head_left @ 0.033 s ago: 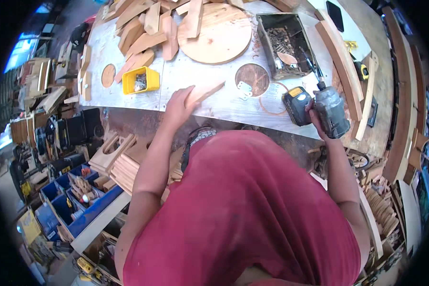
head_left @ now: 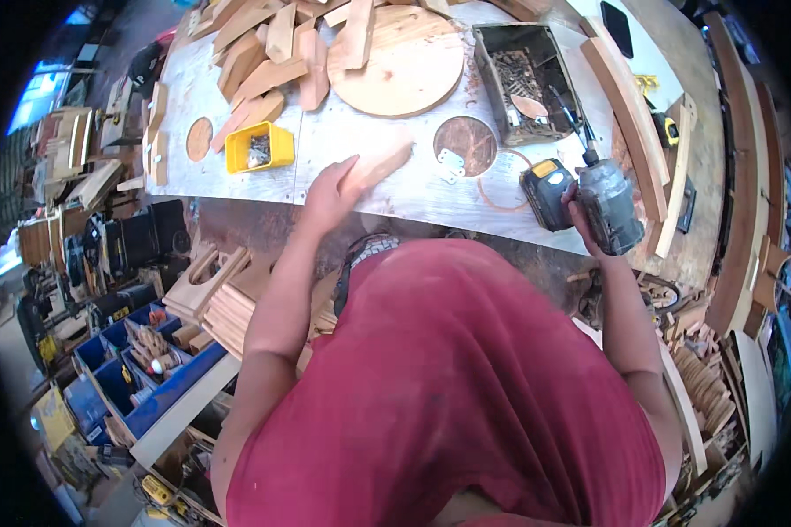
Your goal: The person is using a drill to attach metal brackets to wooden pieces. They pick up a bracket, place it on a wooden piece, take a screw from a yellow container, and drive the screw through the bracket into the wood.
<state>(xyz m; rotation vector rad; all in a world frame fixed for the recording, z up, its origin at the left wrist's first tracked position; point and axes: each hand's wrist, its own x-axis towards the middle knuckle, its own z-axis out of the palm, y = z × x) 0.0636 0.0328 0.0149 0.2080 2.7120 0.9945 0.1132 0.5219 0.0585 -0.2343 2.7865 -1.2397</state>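
Observation:
My left hand (head_left: pixel 330 198) grips the near end of a short, pale wooden block (head_left: pixel 380 165) at the front edge of the white worktable (head_left: pixel 325 145). The block's far end points up and to the right. In my right hand (head_left: pixel 584 224) is a dark cordless drill (head_left: pixel 608 198) with a yellow-marked battery; its long bit points away from me, towards a dark bin (head_left: pixel 508 132) of screws. Between the hands lie small white metal brackets (head_left: pixel 451 164), beside a round hole (head_left: pixel 466 136) in the tabletop. My right fingers are partly hidden behind the drill.
A yellow tub (head_left: pixel 284 147) of small hardware sits left of the block. Behind it are piled wooden pieces (head_left: pixel 272 79) and a round wooden disc (head_left: pixel 400 66). Long curved boards (head_left: pixel 628 123), a phone (head_left: pixel 617 30) and a tape measure (head_left: pixel 668 129) lie right. Blue organizer (head_left: pixel 185 378) at lower left.
The wooden block has turned in my left hand, so a broader, paler face now shows. The drill in my right hand has barely moved.

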